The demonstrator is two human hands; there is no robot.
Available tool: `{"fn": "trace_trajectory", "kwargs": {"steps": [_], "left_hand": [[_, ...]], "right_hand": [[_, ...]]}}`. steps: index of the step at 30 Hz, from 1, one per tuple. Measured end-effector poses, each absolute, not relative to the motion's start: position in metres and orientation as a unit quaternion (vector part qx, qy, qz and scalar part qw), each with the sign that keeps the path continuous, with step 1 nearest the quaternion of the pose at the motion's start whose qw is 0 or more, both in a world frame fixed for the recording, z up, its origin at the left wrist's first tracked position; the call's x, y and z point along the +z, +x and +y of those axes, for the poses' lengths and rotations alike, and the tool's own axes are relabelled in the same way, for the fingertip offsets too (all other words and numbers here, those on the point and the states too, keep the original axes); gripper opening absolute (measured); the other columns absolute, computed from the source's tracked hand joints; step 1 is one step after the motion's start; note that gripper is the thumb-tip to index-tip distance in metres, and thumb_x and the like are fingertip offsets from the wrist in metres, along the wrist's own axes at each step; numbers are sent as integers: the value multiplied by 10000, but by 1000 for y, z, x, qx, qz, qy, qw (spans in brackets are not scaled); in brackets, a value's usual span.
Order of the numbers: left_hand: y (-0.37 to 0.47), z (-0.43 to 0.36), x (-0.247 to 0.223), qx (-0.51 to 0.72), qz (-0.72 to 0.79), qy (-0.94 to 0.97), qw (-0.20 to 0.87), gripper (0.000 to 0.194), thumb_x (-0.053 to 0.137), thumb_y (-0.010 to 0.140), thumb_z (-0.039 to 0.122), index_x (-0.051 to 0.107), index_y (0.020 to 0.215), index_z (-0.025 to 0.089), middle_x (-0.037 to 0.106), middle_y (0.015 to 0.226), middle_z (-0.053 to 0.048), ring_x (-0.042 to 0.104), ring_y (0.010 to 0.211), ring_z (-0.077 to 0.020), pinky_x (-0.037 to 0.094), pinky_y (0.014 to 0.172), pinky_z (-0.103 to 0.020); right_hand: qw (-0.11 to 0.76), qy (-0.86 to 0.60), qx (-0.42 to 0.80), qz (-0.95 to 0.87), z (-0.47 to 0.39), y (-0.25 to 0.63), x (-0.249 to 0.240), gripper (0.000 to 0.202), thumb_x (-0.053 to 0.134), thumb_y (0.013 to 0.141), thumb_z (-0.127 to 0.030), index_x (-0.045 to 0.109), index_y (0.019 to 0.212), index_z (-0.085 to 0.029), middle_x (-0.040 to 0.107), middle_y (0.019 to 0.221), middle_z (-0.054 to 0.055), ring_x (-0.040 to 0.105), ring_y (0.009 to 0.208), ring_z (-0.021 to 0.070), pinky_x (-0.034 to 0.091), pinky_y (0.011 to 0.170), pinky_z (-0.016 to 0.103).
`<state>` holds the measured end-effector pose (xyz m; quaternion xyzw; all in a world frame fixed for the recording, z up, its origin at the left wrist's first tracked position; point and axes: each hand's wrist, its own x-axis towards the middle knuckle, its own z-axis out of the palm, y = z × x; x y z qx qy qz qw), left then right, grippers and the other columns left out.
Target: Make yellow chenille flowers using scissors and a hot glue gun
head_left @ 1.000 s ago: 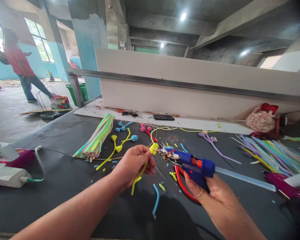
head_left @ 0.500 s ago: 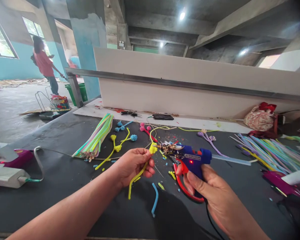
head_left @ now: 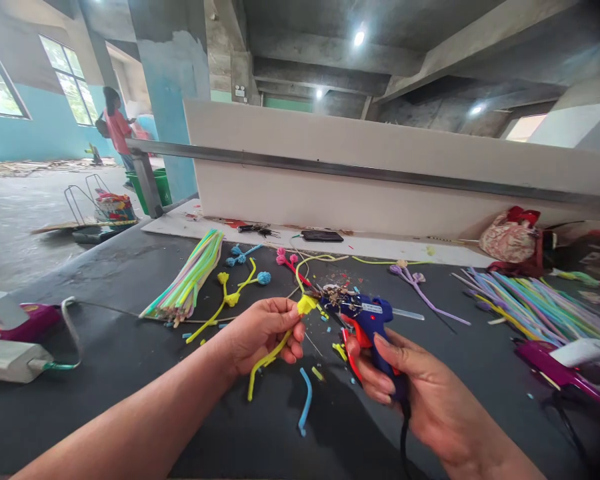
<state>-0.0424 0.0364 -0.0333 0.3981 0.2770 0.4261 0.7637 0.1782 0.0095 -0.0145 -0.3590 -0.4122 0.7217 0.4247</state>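
Between the thumb and fingers of my left hand [head_left: 267,333] is a yellow pipe-cleaner flower [head_left: 307,305], its stem hanging down below the palm. My right hand [head_left: 405,380] grips a blue hot glue gun [head_left: 379,317] with a red light lit and a clear glue stick [head_left: 409,314] poking from its back. The gun's nozzle area is crusted with debris and points left, close beside the flower; whether it touches cannot be made out. Red-handled pliers or scissors [head_left: 349,357] lie partly hidden behind the gun. A cut blue pipe-cleaner piece [head_left: 305,402] rests below my hands.
Pipe-cleaner bundles lie left [head_left: 190,277] and right [head_left: 545,300]. Finished-looking yellow [head_left: 230,299], blue [head_left: 237,255] and purple stems [head_left: 420,287] are around. A phone [head_left: 323,236] is at the back, white plugs [head_left: 13,357] at left. A person [head_left: 116,127] stands beyond the table.
The glue gun has swung in my right hand, its rear shifting left and its handle more upright. The flower has turned slightly in my left hand. The person in the background has moved right.
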Motion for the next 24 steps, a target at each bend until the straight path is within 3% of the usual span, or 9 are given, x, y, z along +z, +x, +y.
{"fn": "trace_trajectory", "kwargs": {"steps": [5,11,16,21,24], "left_hand": [[-45,38,-38,425,261,389,774,158,572,822,208,514,706,119,573,618,-10,579,465,-83,477,409,-158],[-45,41,-40,426,258,394,773,162,574,824,213,510,708,120,568,625,-9,578,473,-82,476,417,-159],[-48,41,-36,450,254,393,761,175,602,809,231,499,710,130,560,633,-1,555,471,-69,458,417,-151],[-50,41,-34,450,264,396,756,188,618,798,242,492,708,135,554,639,4,541,470,-64,446,418,-152],[-50,42,-35,443,272,400,755,193,631,787,250,496,711,134,550,634,6,539,472,-64,443,424,-155]], "right_hand": [[439,-357,736,-372,11,182,-18,147,631,796,-282,672,815,-142,456,506,-15,334,462,74,280,437,215],[444,-352,749,-344,14,185,-16,232,681,745,-321,694,829,-106,460,512,-10,341,464,62,310,437,197],[459,-375,750,-295,18,197,-8,211,702,716,-320,687,833,-145,416,499,-36,347,438,66,320,369,172],[482,-512,652,-284,33,230,3,93,643,768,-234,660,819,-158,577,613,17,524,522,102,495,453,182],[438,-599,583,-330,43,257,-5,113,649,769,-258,648,780,-145,585,599,18,538,487,100,479,412,176]]}}
